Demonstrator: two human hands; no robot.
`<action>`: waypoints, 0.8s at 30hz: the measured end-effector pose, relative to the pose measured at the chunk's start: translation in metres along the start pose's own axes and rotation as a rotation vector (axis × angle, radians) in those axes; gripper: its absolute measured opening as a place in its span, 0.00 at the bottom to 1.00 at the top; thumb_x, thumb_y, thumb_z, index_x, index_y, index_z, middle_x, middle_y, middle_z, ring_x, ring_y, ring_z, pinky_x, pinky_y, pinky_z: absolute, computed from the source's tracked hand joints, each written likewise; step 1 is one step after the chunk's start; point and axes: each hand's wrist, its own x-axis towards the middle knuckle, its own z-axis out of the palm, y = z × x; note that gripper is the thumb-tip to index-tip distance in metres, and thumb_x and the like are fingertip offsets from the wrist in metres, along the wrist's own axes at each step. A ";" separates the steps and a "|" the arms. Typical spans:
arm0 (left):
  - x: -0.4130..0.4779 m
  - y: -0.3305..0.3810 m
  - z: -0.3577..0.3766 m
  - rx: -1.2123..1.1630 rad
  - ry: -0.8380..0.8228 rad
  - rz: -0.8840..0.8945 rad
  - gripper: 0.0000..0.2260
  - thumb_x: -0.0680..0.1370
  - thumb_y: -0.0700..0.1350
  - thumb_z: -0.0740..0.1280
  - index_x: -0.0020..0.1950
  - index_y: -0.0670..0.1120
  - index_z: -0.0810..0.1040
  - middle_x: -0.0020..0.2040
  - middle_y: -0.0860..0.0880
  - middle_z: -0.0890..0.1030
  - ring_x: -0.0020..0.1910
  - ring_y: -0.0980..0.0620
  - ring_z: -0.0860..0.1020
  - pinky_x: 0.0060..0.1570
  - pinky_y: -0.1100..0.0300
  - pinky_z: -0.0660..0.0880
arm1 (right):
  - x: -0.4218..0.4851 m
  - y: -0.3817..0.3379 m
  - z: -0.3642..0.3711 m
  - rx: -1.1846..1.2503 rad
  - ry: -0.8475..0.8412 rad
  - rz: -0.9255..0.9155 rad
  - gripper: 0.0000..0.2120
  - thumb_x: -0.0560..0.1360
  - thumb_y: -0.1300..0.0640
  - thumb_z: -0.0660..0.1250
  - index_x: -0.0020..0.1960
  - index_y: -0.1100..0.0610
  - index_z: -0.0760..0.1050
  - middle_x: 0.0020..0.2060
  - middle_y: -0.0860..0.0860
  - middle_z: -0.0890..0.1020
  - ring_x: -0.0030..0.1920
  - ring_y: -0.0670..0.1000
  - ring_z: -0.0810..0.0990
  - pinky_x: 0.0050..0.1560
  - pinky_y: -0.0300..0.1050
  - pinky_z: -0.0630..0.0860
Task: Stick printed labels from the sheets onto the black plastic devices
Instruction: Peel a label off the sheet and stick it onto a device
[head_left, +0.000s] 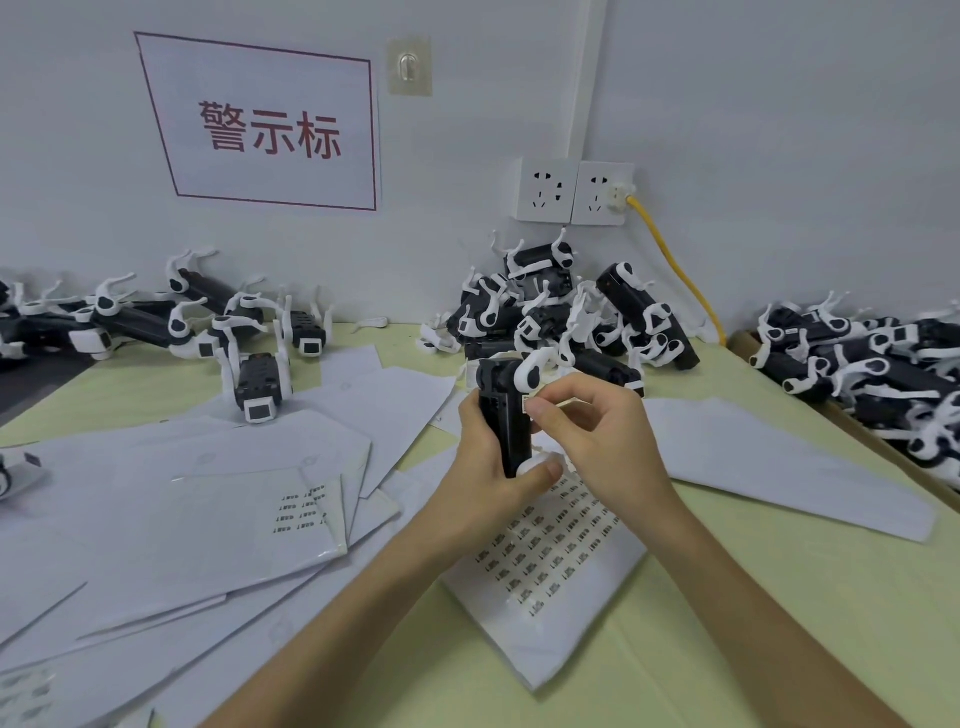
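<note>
Head view: label meets black device

The left hand (485, 470) curls its fingers round 1 black device (503, 426) and holds it above the label sheet (550, 556). The device's long side stands almost straight up. The right hand (602, 441) pinches a tiny label (529, 404), thumb and finger tight together. The label seems to touch the device's right side, near the top. The right hand is closer, so a small push left should press it flat
</note>
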 end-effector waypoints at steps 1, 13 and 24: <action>0.000 0.000 0.000 0.002 0.000 0.005 0.27 0.80 0.38 0.70 0.69 0.51 0.56 0.64 0.58 0.71 0.61 0.75 0.72 0.54 0.76 0.71 | 0.000 0.000 0.000 -0.001 0.002 0.002 0.08 0.77 0.61 0.72 0.41 0.52 0.82 0.36 0.48 0.86 0.40 0.49 0.86 0.43 0.38 0.80; 0.000 -0.001 0.000 0.050 0.022 0.041 0.31 0.79 0.42 0.71 0.71 0.53 0.53 0.67 0.53 0.70 0.66 0.66 0.72 0.60 0.70 0.72 | -0.001 -0.001 0.002 -0.023 0.021 0.015 0.09 0.77 0.61 0.73 0.40 0.51 0.81 0.35 0.47 0.85 0.38 0.47 0.85 0.40 0.34 0.77; 0.000 0.005 0.002 0.118 0.077 0.088 0.33 0.79 0.37 0.71 0.72 0.54 0.52 0.70 0.48 0.68 0.70 0.56 0.72 0.70 0.51 0.72 | -0.002 -0.001 0.003 -0.027 0.032 0.030 0.08 0.77 0.60 0.73 0.40 0.52 0.81 0.35 0.47 0.85 0.37 0.44 0.84 0.40 0.33 0.76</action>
